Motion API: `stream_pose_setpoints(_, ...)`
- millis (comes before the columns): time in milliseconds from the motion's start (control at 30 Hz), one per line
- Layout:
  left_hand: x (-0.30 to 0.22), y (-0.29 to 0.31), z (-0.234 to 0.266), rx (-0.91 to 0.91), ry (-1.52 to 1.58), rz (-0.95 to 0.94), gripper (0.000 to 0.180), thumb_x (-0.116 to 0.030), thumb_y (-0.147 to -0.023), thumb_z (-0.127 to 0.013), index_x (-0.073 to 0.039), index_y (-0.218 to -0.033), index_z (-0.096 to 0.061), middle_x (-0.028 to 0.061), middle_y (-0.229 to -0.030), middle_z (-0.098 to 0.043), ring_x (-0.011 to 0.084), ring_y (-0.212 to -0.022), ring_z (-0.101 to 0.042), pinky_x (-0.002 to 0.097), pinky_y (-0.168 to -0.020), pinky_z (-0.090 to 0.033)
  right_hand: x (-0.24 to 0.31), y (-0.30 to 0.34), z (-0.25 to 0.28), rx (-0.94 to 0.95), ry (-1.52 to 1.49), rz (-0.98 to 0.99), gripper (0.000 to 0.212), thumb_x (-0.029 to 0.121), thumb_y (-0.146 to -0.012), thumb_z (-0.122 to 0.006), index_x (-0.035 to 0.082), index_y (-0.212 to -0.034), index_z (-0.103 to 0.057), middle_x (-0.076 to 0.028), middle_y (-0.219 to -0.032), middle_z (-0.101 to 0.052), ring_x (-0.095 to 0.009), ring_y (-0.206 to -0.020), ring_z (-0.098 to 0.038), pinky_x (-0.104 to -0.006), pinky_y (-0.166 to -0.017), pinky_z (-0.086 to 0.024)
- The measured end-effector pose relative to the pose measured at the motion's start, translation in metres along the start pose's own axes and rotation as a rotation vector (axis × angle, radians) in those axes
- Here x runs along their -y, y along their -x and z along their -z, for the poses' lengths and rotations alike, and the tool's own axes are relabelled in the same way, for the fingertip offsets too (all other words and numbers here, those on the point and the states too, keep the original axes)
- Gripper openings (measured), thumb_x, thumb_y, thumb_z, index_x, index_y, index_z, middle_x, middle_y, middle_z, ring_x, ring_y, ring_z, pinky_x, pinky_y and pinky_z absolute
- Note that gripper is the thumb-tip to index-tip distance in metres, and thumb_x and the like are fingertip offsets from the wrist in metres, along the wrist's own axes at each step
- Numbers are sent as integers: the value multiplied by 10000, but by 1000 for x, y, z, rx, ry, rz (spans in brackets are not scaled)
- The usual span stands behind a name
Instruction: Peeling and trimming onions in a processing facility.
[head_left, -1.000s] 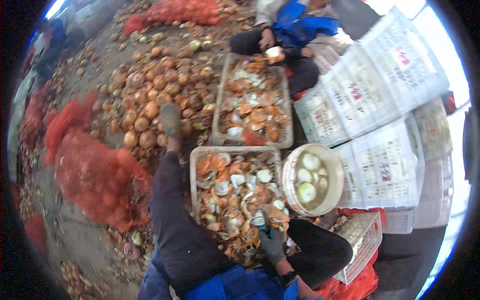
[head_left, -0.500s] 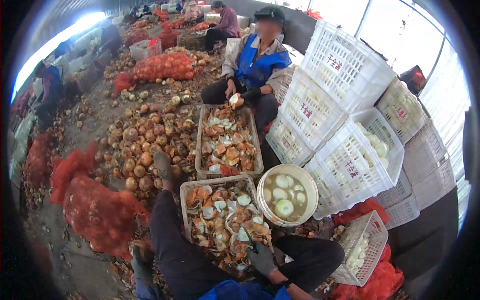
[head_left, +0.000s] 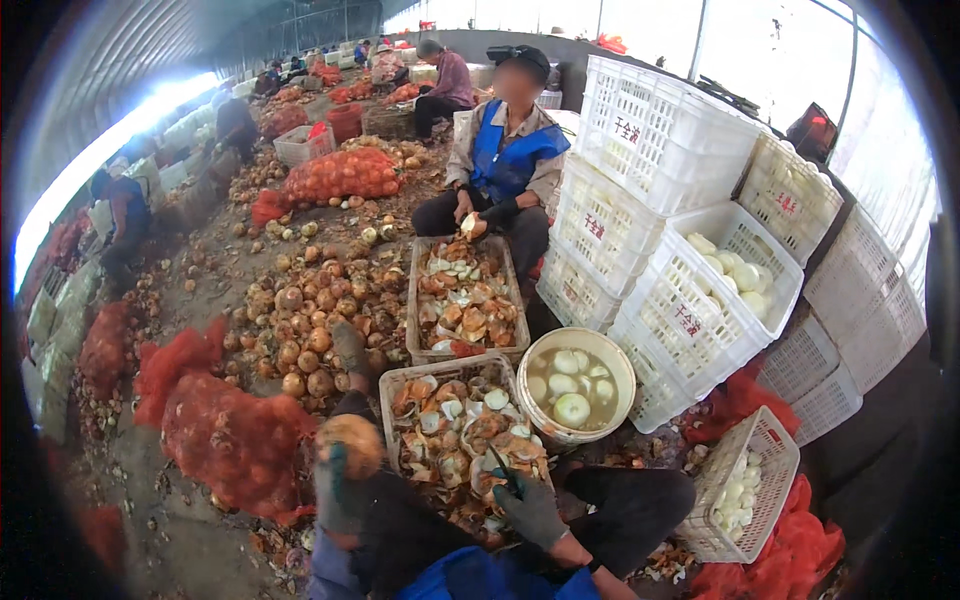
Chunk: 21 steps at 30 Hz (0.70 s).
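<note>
My left hand (head_left: 340,495), gloved and blurred by motion, holds up a brown-skinned onion (head_left: 354,444) to the left of the near crate. In my gloved right hand (head_left: 532,510) is a small knife (head_left: 503,468), its dark blade pointing up over the peelings. The near crate (head_left: 388,400) between my legs is heaped with onion skins and pale scraps. Just right of it stands a white bucket (head_left: 628,385) of cloudy water with peeled onions (head_left: 571,410) in it.
A co-worker (head_left: 505,150) in a blue vest sits opposite, holding an onion over another crate of peelings (head_left: 415,300). Unpeeled onions (head_left: 310,330) lie in a pile at left, near a red mesh sack (head_left: 235,440). Stacked white crates (head_left: 650,330) and a small crate of peeled onions (head_left: 775,480) are at right.
My left hand has risen with the onion from low at the left, up and toward the near crate. My right hand still holds the knife over the peelings. The view has shifted slightly.
</note>
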<state>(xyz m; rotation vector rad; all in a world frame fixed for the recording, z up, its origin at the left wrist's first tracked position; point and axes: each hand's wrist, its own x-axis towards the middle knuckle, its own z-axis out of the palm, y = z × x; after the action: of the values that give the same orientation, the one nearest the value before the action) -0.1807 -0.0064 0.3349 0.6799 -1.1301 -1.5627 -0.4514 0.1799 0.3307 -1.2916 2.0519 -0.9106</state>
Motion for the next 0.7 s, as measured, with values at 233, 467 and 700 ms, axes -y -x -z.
stream_pose_setpoints(233,55,49,-57,-9,62,383,282,-207,-1033,-774,-93,-1271,-674,10,-1101,-705,129,-1010,-682,312,-876,-573,7,0,6,6,-278,-104,441,254,-1039,-712,-18,-1386,-685,-140,-1126,-769,-227,-1001,-715,-399,-902,-581)
stream_pose_setpoints(467,93,66,-89,64,-22,578,744,-388,-1017,-813,-68,-1607,-493,73,-1407,-675,148,-1191,-666,314,-979,-563,-33,-7,-27,3,-343,-22,511,207,-1006,-712,-50,-1437,-617,-142,-1165,-735,-242,-1026,-676,-427,-913,-568)
stream_pose_setpoints(700,121,82,-83,150,-176,443,874,-555,-1071,-672,-40,-1692,-337,167,-1582,-547,255,-1451,-526,385,-1220,-421,-84,-20,-44,141,-448,-83,559,394,-1109,-645,-16,-1474,-539,-83,-1177,-643,-199,-982,-685,-375,-790,-573)
